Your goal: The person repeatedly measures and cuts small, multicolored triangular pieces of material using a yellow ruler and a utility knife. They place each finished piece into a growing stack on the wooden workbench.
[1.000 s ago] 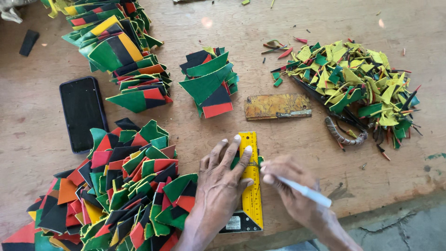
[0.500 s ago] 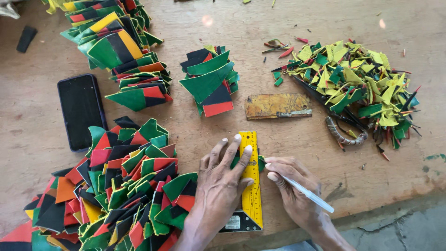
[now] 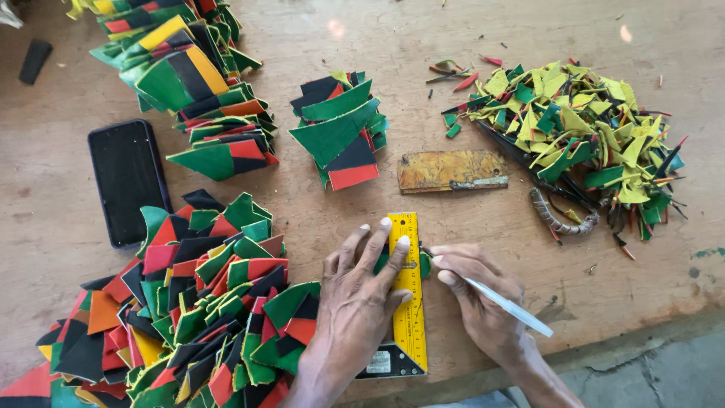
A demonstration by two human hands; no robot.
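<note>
The wooden table (image 3: 317, 30) is bare along its far middle and beside its near right edge. A heap of coloured cut pieces (image 3: 189, 317) runs off the lower left of the frame. The left hand (image 3: 359, 302), fingers spread flat, presses a yellow try square (image 3: 408, 302), hiding most of a small green piece (image 3: 425, 264) beneath. The right hand (image 3: 479, 298) pinches a white pen (image 3: 510, 308), its tip hidden.

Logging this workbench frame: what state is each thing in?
left hand: flat, fingers spread, pressing the ruler
right hand: gripping a white pen
yellow ruler: lying flat on the table
white pen: tip at the ruler's edge
phone: screen dark
scrap pile: loose heap
</note>
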